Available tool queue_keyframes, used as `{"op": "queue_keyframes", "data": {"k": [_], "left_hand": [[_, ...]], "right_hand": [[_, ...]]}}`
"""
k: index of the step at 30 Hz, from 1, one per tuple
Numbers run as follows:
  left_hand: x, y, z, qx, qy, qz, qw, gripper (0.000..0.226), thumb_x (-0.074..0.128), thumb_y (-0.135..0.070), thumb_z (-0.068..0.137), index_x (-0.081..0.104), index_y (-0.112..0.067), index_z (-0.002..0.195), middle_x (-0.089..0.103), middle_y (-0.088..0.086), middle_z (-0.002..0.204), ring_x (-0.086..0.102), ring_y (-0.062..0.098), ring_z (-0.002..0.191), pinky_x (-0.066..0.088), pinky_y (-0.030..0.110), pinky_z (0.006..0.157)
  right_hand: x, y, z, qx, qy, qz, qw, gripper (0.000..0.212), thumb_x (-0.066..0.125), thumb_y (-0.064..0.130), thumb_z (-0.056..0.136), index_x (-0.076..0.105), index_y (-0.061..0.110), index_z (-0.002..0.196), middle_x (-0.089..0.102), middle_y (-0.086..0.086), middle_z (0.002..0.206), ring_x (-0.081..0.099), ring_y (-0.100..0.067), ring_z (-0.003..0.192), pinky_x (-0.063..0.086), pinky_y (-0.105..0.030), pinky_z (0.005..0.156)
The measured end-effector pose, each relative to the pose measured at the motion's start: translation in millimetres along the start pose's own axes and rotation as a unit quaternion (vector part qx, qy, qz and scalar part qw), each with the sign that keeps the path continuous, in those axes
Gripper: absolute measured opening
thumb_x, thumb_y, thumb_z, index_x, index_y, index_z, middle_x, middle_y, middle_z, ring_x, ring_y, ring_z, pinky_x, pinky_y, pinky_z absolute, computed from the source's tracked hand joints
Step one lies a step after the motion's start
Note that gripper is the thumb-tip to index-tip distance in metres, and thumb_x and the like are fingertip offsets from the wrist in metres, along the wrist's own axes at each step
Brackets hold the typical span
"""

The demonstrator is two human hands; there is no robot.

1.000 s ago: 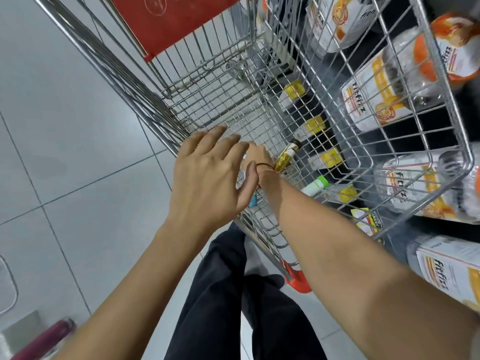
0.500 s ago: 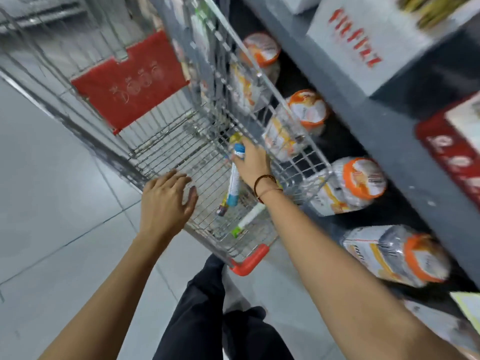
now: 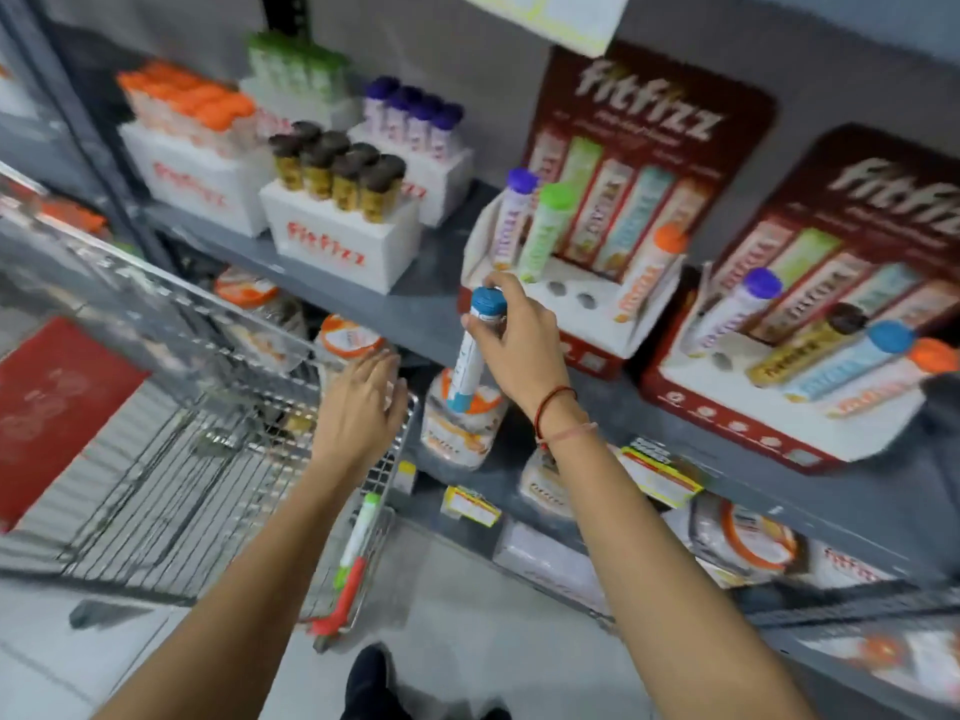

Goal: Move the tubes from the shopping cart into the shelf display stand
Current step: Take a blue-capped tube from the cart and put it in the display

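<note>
Blue-capped tube [image 3: 470,356] stands nearly upright in the right hand [image 3: 517,345], fingers wrapped around its upper half, just below the display stand [image 3: 571,309] at its 1 o'clock. Left hand [image 3: 358,407] rests open and empty on the shopping cart [image 3: 218,459] rim, at the tube's 8 o'clock. Green-capped tube [image 3: 358,532] lies in the cart at 6 o'clock.

We see a grey shelf [image 3: 431,283] carrying white boxes [image 3: 340,241] of capped tubes on its left part and two red-and-white display stands [image 3: 587,309] holding tilted tubes to the right. On the lower shelf [image 3: 587,543] lie orange-lidded jars [image 3: 748,543]. The shopping cart [image 3: 171,459] stands on the tiled floor [image 3: 467,615], a green-capped tube [image 3: 358,532] inside.
</note>
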State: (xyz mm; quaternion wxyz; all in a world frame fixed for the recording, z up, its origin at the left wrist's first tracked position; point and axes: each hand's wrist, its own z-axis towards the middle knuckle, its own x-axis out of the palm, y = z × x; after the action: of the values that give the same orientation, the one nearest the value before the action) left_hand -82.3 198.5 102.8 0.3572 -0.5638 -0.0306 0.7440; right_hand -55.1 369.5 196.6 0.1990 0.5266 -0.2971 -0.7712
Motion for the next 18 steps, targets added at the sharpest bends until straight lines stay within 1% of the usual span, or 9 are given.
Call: {"op": "queue_keyframes", "data": {"k": [2, 6, 7, 9, 11, 12, 14, 16, 18], "left_hand": [[10, -30, 19, 0.055, 0.002, -0.022, 0.998, 0.028, 0.054, -0.009, 0.083, 0.058, 0.004, 0.107, 0.066, 0.026, 0.106, 0.061, 0.039, 0.101, 0.05, 0.047, 0.086], [36, -80, 40, 0.134, 0.053, -0.039, 0.989, 0.034, 0.054, -0.012, 0.083, 0.056, 0.006, 0.113, 0.063, 0.027, 0.112, 0.058, 0.041, 0.106, 0.051, 0.05, 0.086], [43, -89, 42, 0.149, 0.068, -0.044, 0.986, 0.034, 0.056, -0.011, 0.085, 0.055, 0.005, 0.115, 0.062, 0.026, 0.115, 0.057, 0.04, 0.108, 0.051, 0.051, 0.086], [56, -104, 43, 0.175, 0.093, -0.05, 0.979, 0.036, 0.058, -0.011, 0.086, 0.053, 0.001, 0.119, 0.061, 0.024, 0.119, 0.055, 0.039, 0.111, 0.051, 0.05, 0.085], [68, -113, 41, 0.189, 0.116, -0.048, 0.974, 0.037, 0.055, -0.014, 0.088, 0.051, -0.003, 0.123, 0.059, 0.02, 0.125, 0.053, 0.036, 0.115, 0.047, 0.048, 0.089], [74, -115, 39, 0.192, 0.126, -0.043, 0.972, 0.039, 0.054, -0.016, 0.089, 0.05, -0.005, 0.125, 0.057, 0.018, 0.129, 0.051, 0.033, 0.119, 0.043, 0.046, 0.093], [83, -116, 36, 0.201, 0.138, -0.026, 0.969, 0.041, 0.054, -0.019, 0.089, 0.048, -0.006, 0.128, 0.053, 0.015, 0.135, 0.047, 0.03, 0.124, 0.035, 0.045, 0.102], [88, -114, 34, 0.21, 0.141, -0.012, 0.967, 0.043, 0.055, -0.018, 0.088, 0.048, -0.005, 0.128, 0.051, 0.015, 0.137, 0.045, 0.03, 0.127, 0.03, 0.045, 0.107], [90, -112, 33, 0.217, 0.14, -0.009, 0.966, 0.045, 0.058, -0.017, 0.086, 0.048, -0.004, 0.128, 0.051, 0.016, 0.136, 0.045, 0.03, 0.128, 0.028, 0.047, 0.109]], "right_hand": [[-32, -12, -5, 0.018, -0.033, -0.007, 0.999, 0.04, 0.063, 0.022, 0.086, 0.049, 0.014, 0.122, 0.065, -0.017, 0.107, 0.061, -0.035, 0.093, 0.052, -0.04, 0.082], [-84, -35, -15, 0.049, -0.069, -0.029, 0.996, 0.046, 0.06, 0.022, 0.089, 0.044, 0.012, 0.131, 0.062, -0.016, 0.115, 0.06, -0.029, 0.091, 0.046, -0.032, 0.078], [-95, -39, -16, 0.052, -0.072, -0.03, 0.996, 0.044, 0.059, 0.022, 0.09, 0.045, 0.011, 0.13, 0.062, -0.014, 0.112, 0.057, -0.025, 0.086, 0.043, -0.028, 0.074], [-115, -46, -20, 0.051, -0.077, -0.035, 0.995, 0.04, 0.058, 0.022, 0.091, 0.047, 0.009, 0.127, 0.058, -0.006, 0.097, 0.05, -0.017, 0.077, 0.033, -0.018, 0.065], [-132, -49, -24, 0.048, -0.089, -0.037, 0.994, 0.036, 0.058, 0.021, 0.091, 0.05, 0.008, 0.124, 0.055, 0.0, 0.088, 0.049, -0.01, 0.066, 0.029, -0.013, 0.056], [-140, -51, -26, 0.046, -0.096, -0.037, 0.994, 0.034, 0.058, 0.02, 0.091, 0.052, 0.008, 0.121, 0.056, 0.001, 0.081, 0.047, -0.004, 0.059, 0.031, -0.013, 0.053], [-154, -53, -29, 0.04, -0.111, -0.041, 0.992, 0.029, 0.06, 0.02, 0.09, 0.055, 0.007, 0.116, 0.05, 0.01, 0.067, 0.042, 0.004, 0.053, 0.036, -0.003, 0.052], [-164, -55, -31, 0.037, -0.125, -0.058, 0.99, 0.029, 0.061, 0.024, 0.089, 0.057, 0.007, 0.112, 0.047, 0.013, 0.067, 0.038, 0.006, 0.052, 0.035, 0.002, 0.052], [-172, -56, -31, 0.038, -0.136, -0.071, 0.988, 0.033, 0.062, 0.032, 0.088, 0.058, 0.007, 0.11, 0.051, 0.007, 0.074, 0.039, 0.007, 0.053, 0.034, 0.002, 0.05]]}}
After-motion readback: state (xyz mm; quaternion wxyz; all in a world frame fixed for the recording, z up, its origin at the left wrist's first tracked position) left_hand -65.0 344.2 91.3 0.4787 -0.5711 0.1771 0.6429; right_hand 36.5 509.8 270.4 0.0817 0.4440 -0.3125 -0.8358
